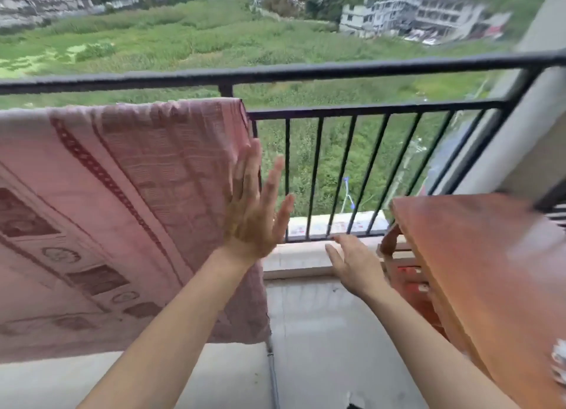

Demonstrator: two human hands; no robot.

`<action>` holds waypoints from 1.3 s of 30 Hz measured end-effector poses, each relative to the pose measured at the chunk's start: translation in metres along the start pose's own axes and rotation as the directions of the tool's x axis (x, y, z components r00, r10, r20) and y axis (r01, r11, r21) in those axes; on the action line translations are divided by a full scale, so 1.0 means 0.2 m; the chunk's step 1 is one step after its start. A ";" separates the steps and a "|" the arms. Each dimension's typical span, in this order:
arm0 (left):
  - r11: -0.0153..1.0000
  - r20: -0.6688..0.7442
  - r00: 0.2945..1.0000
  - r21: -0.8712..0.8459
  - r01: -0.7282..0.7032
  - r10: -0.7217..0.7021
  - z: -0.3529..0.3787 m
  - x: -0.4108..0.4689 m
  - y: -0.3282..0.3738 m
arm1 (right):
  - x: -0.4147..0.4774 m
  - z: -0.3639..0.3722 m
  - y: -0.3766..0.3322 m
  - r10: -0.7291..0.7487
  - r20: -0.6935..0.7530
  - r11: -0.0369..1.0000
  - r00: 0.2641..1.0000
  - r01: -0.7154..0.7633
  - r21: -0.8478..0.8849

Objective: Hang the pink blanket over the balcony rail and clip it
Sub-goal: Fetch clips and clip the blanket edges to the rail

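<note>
The pink blanket [122,209] is hanging draped over the lower bar of the balcony rail [367,111], covering its left part and reaching down nearly to the floor [321,332], with the top bar running above it. The left hand [254,212] is spreading wide, fingers straight, at the blanket's right edge, though whether it is touching the cloth cannot be told; the right hand [352,264] is hovering lower, open and holding nothing, between the rail's base and the wooden counter [474,255]. A small patterned object [559,362] is lying at the counter's near right edge, too blurred to identify.
</note>
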State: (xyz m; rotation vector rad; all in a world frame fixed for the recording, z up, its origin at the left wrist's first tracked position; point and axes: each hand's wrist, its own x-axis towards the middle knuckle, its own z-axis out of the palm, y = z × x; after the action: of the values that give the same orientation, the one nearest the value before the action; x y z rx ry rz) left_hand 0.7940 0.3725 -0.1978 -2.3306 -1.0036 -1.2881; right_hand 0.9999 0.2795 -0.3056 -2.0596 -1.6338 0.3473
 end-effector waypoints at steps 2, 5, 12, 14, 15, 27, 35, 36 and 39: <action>0.993 0.120 0.990 -0.103 -0.060 0.073 0.19 -0.04 0.22 | -0.17 -0.07 0.27 0.167 -0.037 0.985 0.985 -0.169 -0.046; 0.975 0.307 0.944 -0.215 -0.051 0.118 0.43 -0.11 0.53 | -0.46 -0.24 0.66 0.418 -0.155 0.893 0.895 -0.436 -0.108; 0.936 0.609 0.738 -0.341 -0.089 0.292 0.86 -0.15 1.36 | -0.98 -0.58 1.28 0.696 -0.406 0.633 0.592 -0.773 -0.041; 0.917 0.622 0.696 -0.375 -0.140 0.360 0.99 -0.12 1.60 | -1.04 -0.63 1.44 0.751 -0.397 0.580 0.527 -0.815 0.015; 0.908 0.630 0.673 -0.386 -0.161 0.387 1.06 -0.10 1.72 | -1.07 -0.65 1.52 0.777 -0.384 0.555 0.499 -0.831 0.043; 0.913 0.881 0.239 -0.385 -0.137 0.408 1.87 -0.40 2.61 | -1.04 -0.69 2.41 0.871 -0.010 0.491 0.491 -0.871 0.027; 0.933 0.944 -0.003 -0.327 -0.150 0.330 2.12 -0.71 2.62 | -0.92 -0.53 2.69 0.853 0.021 0.521 0.521 -0.852 -0.043; 0.938 0.948 -0.024 -0.317 -0.144 0.317 2.13 -0.73 2.62 | -0.92 -0.52 2.70 0.848 0.031 0.529 0.529 -0.846 -0.065; 0.944 0.954 -0.088 -0.296 -0.146 0.285 2.16 -0.77 2.62 | -0.94 -0.48 2.73 0.837 0.067 0.547 0.543 -0.833 -0.084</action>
State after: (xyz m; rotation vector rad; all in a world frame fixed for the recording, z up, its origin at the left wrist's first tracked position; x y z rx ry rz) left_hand 1.3728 0.1710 -0.5267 -3.1699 -0.6460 0.9816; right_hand 1.4557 -0.0129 -0.5251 -2.7810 -0.5331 0.7414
